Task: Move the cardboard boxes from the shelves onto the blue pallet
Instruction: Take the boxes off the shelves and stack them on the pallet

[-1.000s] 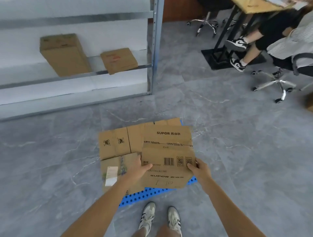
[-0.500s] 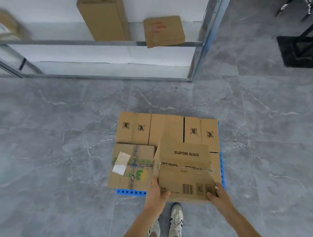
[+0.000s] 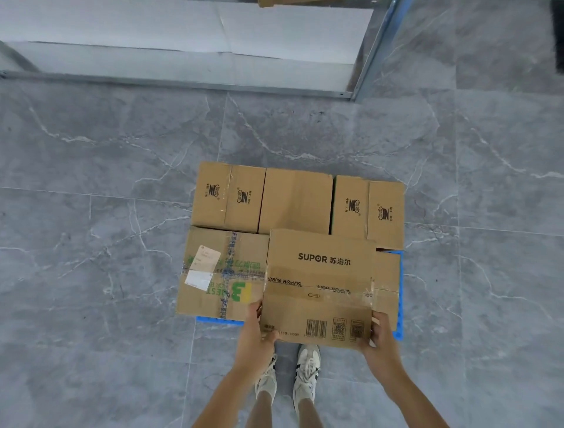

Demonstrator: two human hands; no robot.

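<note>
Grips the SUPOR box at its near edge with both hands. Wraps the left hand round the near left corner, fingers running up the left side, thumb over the edge. Curls the right hand round the near right corner, fingertips over the top face beside the printed codes.

Holds that box above the front right part of the blue pallet, over a lower box whose right strip shows past it; cannot tell whether touching. Covers, with the left edge, the right end of the taped box at front left, which overhangs the pallet's left side and leaves only a thin blue strip showing along the near edge.

Packs the back row with three more, side by side and touching: left box, middle box, right box, the last about level with the pallet's right rim.

Stands with both shoes on the grey tiled floor, just short of the pallet's near edge, between the forearms.

Leaves open floor to the left, to the right and beyond the back row, as far as the bottom rail of the shelf, with its corner post rising at upper right. Shows only a cardboard sliver at the top edge of the view.
</note>
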